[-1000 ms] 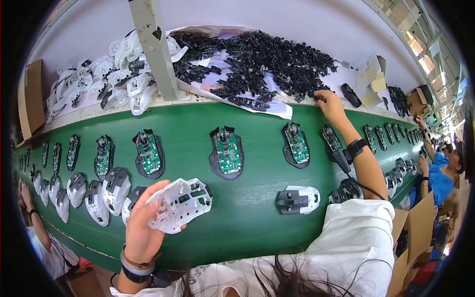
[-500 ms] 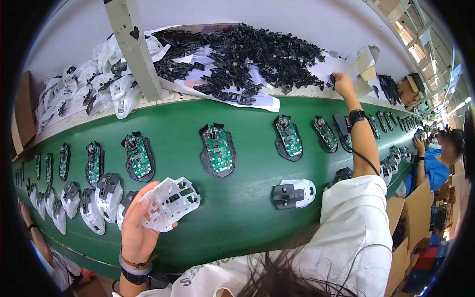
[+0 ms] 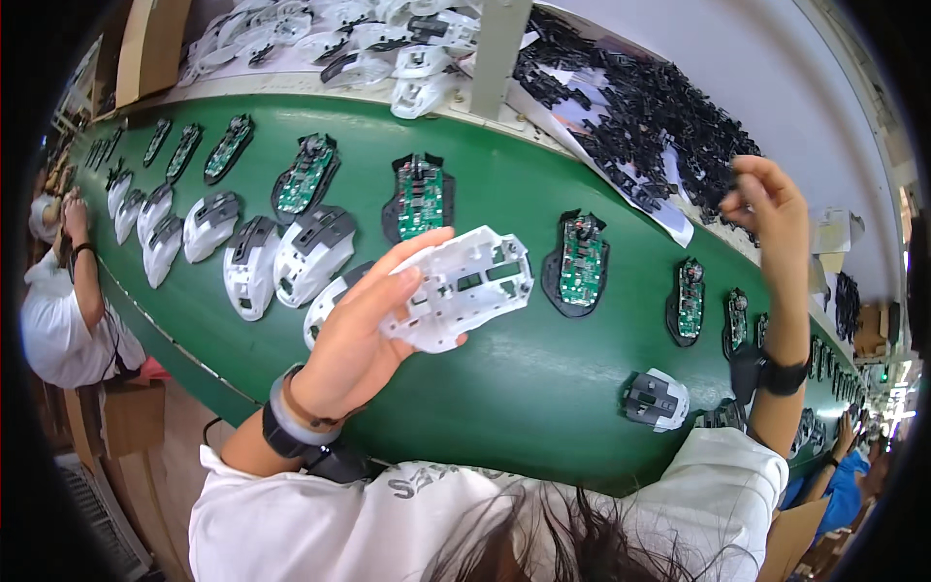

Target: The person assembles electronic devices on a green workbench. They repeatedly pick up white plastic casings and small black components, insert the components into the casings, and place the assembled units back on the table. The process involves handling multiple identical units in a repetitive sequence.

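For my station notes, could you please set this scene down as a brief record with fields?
Left hand grip: white mouse shell, inner side showing
Right hand grip: near small black parts; contents unclear
Work surface: green tabletop
Farther row: mouse bases with green circuit boards
Nearer row: white and grey mouse covers
Back shelf: piled white plastic shells, left of post
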{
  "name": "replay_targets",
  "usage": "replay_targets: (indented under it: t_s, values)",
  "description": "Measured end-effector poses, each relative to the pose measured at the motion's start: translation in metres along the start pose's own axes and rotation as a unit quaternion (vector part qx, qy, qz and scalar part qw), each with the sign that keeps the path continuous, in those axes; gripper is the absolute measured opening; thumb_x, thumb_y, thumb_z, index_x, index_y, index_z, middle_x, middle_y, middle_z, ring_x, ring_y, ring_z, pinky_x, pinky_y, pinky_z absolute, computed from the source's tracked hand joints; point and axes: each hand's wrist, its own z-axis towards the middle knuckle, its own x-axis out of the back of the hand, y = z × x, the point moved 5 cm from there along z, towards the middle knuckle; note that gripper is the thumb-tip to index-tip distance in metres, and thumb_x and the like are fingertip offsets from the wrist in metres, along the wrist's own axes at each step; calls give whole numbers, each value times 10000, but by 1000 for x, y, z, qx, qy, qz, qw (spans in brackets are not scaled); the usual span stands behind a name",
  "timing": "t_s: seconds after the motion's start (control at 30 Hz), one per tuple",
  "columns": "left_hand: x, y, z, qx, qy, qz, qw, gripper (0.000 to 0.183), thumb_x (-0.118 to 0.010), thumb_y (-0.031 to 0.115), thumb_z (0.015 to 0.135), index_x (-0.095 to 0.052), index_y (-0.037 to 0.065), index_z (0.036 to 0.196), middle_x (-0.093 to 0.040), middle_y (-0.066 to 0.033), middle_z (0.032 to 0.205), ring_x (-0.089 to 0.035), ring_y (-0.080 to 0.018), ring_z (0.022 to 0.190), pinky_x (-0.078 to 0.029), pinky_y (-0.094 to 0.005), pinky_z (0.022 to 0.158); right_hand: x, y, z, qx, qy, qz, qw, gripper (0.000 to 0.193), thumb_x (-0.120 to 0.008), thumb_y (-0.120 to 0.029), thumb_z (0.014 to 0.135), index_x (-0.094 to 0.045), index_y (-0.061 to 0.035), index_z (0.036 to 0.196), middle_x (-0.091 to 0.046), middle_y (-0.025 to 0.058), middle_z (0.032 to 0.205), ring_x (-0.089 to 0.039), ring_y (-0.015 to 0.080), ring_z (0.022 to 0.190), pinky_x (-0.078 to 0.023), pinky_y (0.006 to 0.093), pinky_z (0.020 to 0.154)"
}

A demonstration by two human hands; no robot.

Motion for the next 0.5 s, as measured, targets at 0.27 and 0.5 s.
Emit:
replay_targets:
  t_s: [0.27, 0.5]
  values:
    - [7, 4, 5, -24, -25, -43, 998, 555, -454, 283, 955, -279, 67, 1436, -444, -115, 1361, -540, -223, 1137, -503, -402, 900, -181, -95, -83, 369, -230, -107, 894, 119, -685, -89, 805, -612, -44, 889, -585, 102, 773, -606, 279, 669, -497, 359, 558]
    - [15, 10, 0, -133, 37, 115, 984, 568, -506, -72, 815, -399, 54, 1358, -534, -72, 1227, -533, -139, 1092, -486, -331, 920, -217, -90, -95, 407, -216, -202, 864, 110, -663, -131, 808, -589, -54, 834, -520, 78, 734, -579, 245, 600, -464, 351, 492]
